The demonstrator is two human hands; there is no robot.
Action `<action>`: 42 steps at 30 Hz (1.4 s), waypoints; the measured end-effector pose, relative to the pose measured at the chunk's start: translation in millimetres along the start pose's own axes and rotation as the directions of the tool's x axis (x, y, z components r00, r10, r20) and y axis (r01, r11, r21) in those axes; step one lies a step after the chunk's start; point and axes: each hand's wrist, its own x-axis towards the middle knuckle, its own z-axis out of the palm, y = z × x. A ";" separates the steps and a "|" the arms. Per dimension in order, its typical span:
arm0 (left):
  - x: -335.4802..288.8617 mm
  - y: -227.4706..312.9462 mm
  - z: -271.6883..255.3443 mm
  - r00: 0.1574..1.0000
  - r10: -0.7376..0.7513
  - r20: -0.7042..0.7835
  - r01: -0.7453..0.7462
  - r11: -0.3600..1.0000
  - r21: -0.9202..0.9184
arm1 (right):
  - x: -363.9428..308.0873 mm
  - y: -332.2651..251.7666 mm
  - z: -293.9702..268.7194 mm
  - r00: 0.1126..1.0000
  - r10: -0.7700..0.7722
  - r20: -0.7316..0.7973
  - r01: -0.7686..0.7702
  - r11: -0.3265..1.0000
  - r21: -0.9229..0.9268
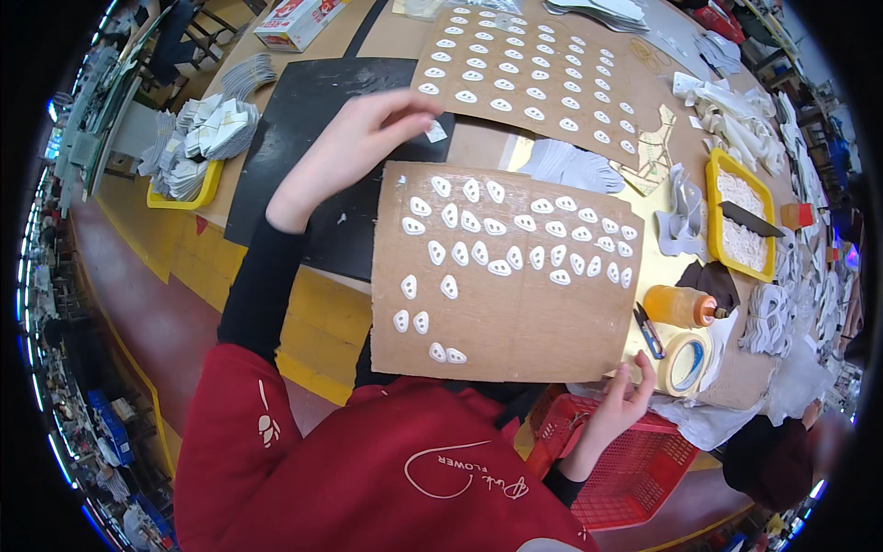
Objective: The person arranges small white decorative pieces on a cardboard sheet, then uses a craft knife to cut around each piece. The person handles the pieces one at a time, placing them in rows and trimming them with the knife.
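Observation:
A brown board [506, 322] sits right in front of me, overhanging the table's near edge. Small white rounded-triangle pieces [448, 287] with dark marks lie across it in uneven groups, mostly on its upper half. My left hand [372, 138] reaches above the black mat, fingers bent but apart. A tiny white scrap [436, 132] shows just beneath its fingertips; whether the hand touches it I cannot tell. At the board's lower right corner is my right hand [621, 409], fingers spread, close to a tape roll [685, 362].
Beyond lies a second board [552, 78] with rows of similar pieces. To the right stand a yellow tray [713, 212] with a knife [750, 219] across it, an orange bottle [676, 306] and a cutter [648, 331]. A red basket [635, 469] is below; stacked grey pieces [216, 129] sit left.

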 end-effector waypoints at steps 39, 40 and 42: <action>-72.4 -18.5 37.1 0.999 0.032 0.000 -0.031 0.993 0.115 | 22.7 -161.4 216.0 0.264 -0.480 0.836 0.809 0.583 0.080; -75.3 -17.6 35.1 1.000 -0.026 0.006 0.026 0.998 0.049 | 22.9 -162.0 219.8 0.265 -0.470 0.842 0.810 0.583 0.071; -81.5 -14.0 35.9 0.996 -0.088 -0.013 0.087 0.995 -0.052 | 20.7 -163.4 225.2 0.282 -0.433 0.856 0.815 0.579 0.025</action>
